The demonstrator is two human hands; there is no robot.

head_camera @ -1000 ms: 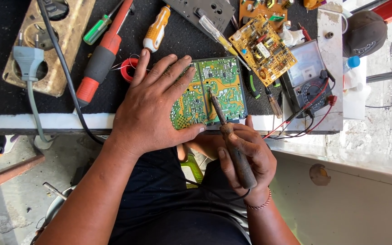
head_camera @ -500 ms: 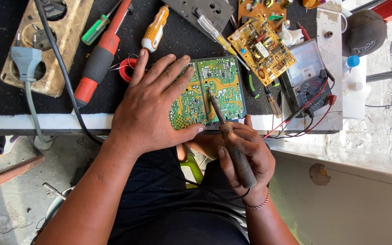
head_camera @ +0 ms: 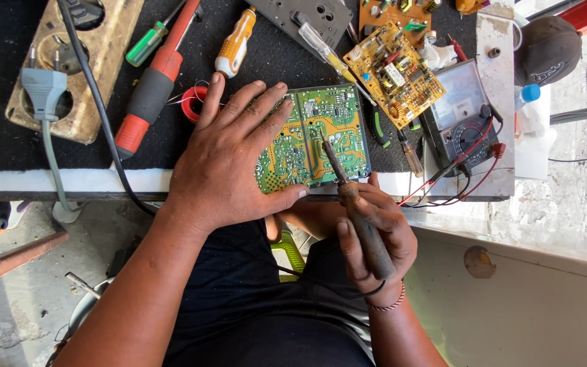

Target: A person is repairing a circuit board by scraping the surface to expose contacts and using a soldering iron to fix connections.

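Observation:
A green circuit board [head_camera: 331,129] lies solder side up at the near edge of the black-topped bench. My left hand [head_camera: 229,156] rests flat on its left half, fingers spread, pressing it down. My right hand [head_camera: 375,234] grips the dark handle of a soldering iron [head_camera: 354,204]. The iron's tip touches the board near its middle. The iron's cord runs down across my lap.
Behind the board lie a yellow circuit board [head_camera: 392,71], an analog multimeter [head_camera: 460,112] with red and black leads, a red solder spool [head_camera: 191,105], several screwdrivers [head_camera: 151,88] and a wooden socket block [head_camera: 69,68] holding a grey plug. A dark cap [head_camera: 548,47] sits at the right.

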